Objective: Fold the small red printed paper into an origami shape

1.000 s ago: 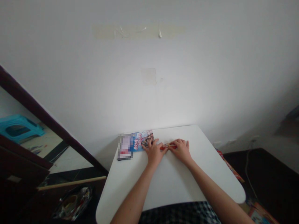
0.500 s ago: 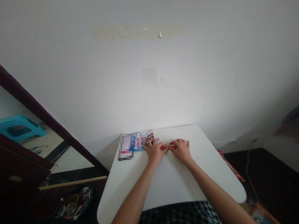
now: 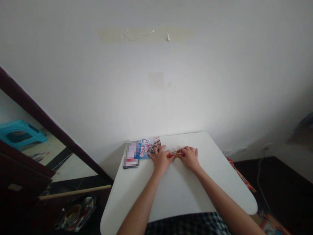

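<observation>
A narrow red strip with yellow and pale markings (image 3: 179,154), perhaps folded printed paper, lies low over the tabletop between my two hands. My left hand (image 3: 161,160) has its thumb and forefinger closed on the strip's left end. Its other fingers spread toward the blue printed leaflet (image 3: 144,150) on the left. At the strip's right end, the fingers of my right hand (image 3: 190,158) are bent and pinched on it. My fingers cover both ends. A phone-like item with a blurred face (image 3: 132,153) lies beside the leaflet.
The white table (image 3: 181,195) has rounded corners and its far edge meets a white wall (image 3: 220,81). A dark-framed mirror (image 3: 80,153) leans at the left, showing a blue stool (image 3: 23,132). A cluttered black bin (image 3: 75,213) stands on the floor at lower left.
The red strip has turned slightly between my fingers, and more yellow shows at its middle. Both hands stay in nearly the same place. The leaflet has not moved.
</observation>
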`<action>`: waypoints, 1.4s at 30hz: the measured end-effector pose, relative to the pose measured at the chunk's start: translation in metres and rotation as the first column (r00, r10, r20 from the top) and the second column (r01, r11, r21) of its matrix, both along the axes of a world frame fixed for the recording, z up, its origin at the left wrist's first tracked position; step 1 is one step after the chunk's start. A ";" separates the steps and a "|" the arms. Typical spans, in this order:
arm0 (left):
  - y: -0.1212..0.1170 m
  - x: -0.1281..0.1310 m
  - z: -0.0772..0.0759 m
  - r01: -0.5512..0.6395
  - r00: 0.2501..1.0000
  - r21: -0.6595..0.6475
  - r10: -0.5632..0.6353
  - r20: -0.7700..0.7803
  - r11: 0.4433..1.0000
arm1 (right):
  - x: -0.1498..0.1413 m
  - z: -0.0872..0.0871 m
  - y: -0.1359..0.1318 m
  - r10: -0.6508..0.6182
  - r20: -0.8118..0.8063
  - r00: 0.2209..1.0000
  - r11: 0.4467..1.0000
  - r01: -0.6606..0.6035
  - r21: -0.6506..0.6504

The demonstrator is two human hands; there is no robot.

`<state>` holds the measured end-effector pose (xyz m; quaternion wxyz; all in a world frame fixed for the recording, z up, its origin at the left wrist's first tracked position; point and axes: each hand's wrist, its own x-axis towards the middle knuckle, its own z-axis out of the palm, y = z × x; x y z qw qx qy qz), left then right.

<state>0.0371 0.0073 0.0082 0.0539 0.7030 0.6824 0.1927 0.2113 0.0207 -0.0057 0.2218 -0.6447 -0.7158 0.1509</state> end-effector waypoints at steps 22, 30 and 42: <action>-0.006 -0.007 -0.010 -0.012 1.000 0.029 0.011 0.004 1.000 | 0.003 -0.002 0.000 0.029 -0.007 1.000 1.000 -0.029 -0.005; -0.004 -0.007 -0.010 -0.021 1.000 0.031 0.021 -0.004 0.999 | 0.003 -0.001 0.000 0.021 -0.031 0.999 1.000 -0.021 -0.009; -0.006 -0.006 -0.011 0.000 1.000 0.047 0.000 0.000 0.999 | 0.004 -0.001 0.002 0.037 -0.032 0.999 0.998 -0.038 -0.040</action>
